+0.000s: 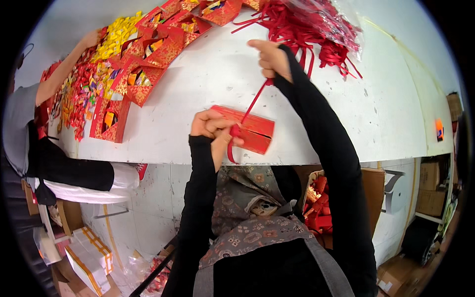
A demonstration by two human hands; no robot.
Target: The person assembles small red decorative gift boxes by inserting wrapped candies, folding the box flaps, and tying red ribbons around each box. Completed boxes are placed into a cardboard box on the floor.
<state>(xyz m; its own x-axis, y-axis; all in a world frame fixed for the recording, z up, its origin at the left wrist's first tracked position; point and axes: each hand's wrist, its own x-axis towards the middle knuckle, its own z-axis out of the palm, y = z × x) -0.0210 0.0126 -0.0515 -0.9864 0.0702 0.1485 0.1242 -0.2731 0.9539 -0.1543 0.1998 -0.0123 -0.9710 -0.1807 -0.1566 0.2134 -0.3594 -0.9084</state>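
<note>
A closed red gift box (257, 142) with a gold pattern lies near the table's front edge, a dark slit along its top. My left hand (213, 127) is over the box's left part, fingers closed on a dark red ribbon (254, 101) where it bunches up. A short tail of the ribbon hangs below those fingers. Farther up and to the right, my right hand (273, 59) is closed round the ribbon's other end, index finger pointing left. Between both hands the ribbon runs straight and slanting. Whether it passes round the box is hidden by my left hand.
Loose red ribbons (297, 24) lie heaped at the back, partly under clear plastic. Open red boxes with sweets (141, 79) line the left, beside piled yellow sweets (116, 37), where another person's arm (67, 69) reaches in. A carton of red boxes (373, 188) stands below the table edge.
</note>
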